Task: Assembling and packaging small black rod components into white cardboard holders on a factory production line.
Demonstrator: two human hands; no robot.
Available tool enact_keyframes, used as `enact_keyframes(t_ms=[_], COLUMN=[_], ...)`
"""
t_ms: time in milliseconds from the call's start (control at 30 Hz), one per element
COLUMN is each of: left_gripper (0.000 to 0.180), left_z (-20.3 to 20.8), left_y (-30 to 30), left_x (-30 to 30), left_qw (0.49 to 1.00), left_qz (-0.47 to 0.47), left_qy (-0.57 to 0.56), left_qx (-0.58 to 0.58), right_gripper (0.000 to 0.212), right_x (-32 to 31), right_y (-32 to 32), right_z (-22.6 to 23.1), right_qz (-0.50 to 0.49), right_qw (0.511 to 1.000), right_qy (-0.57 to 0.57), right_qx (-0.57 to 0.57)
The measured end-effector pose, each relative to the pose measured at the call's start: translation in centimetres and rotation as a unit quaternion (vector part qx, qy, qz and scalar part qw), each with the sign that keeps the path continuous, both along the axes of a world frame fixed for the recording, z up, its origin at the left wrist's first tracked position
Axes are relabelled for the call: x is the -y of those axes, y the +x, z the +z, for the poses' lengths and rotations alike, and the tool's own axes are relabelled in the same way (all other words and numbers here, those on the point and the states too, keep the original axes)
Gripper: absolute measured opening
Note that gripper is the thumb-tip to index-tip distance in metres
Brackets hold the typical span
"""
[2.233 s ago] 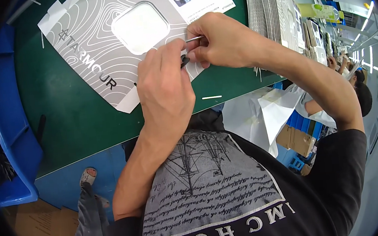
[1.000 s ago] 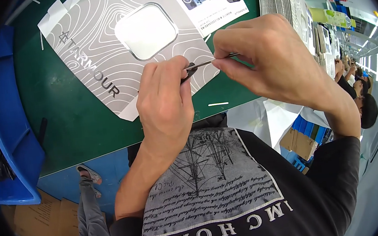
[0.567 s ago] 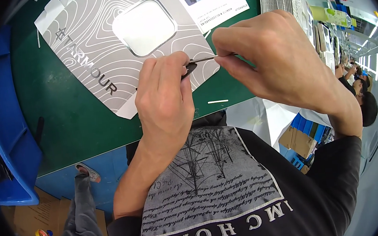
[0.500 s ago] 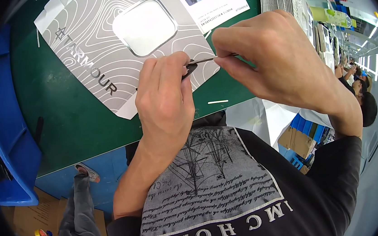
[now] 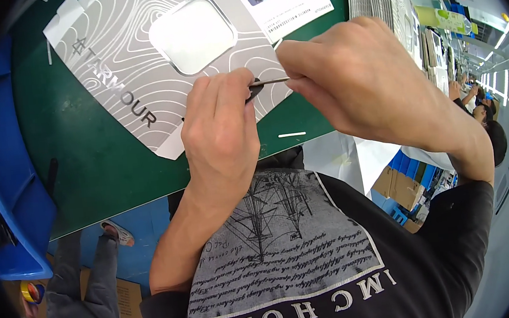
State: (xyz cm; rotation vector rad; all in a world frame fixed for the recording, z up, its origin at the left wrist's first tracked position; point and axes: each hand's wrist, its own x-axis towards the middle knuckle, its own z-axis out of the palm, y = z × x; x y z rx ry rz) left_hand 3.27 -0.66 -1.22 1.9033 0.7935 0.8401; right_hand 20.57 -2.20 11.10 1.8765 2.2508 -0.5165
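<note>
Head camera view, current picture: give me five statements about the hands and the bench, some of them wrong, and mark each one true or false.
1. The left hand holds a small black piece. True.
2. The right hand lies flat with nothing in it. False: it pinches a thin grey rod.
3. A thin white strip lies on the green table. True.
4. The blue bin is at the right edge of the picture. False: it is at the left.
5. The grey patterned sheet bears a white rounded square. True.
</note>
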Motion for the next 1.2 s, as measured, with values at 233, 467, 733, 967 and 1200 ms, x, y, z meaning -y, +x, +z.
enact_keyframes(t_ms=[233, 467, 733, 967, 1200], left_gripper=[0.028, 0.020, 0.007, 0.007, 0.032], left_z=[0.2, 5.9, 15.5, 13.4, 6.9], left_y=[0.3, -1.0, 5.3, 21.1, 23.9], left_x=[0.4, -0.2, -0.1, -11.6, -6.4], left_qw=[0.990, 0.999, 0.993, 0.937, 0.978], left_qz=[0.083, 0.002, 0.096, -0.030, -0.057], left_qy=[0.110, 0.037, 0.063, 0.348, 0.176], left_qx=[-0.019, -0.028, 0.022, 0.000, -0.092], right_gripper=[0.012, 0.008, 0.007, 0.024, 0.023], right_x=[2.2, 7.0, 16.2, 23.2, 23.4], right_y=[2.1, 7.7, 17.1, 29.7, 28.3], right_z=[0.5, 2.2, 0.6, -7.7, -8.4], right_qz=[-0.110, -0.305, -0.460, -0.572, -0.560], right_qw=[0.991, 0.905, 0.697, 0.700, 0.748], right_qy=[0.014, 0.185, 0.432, 0.412, 0.354], right_qx=[-0.071, -0.231, -0.341, -0.113, 0.040])
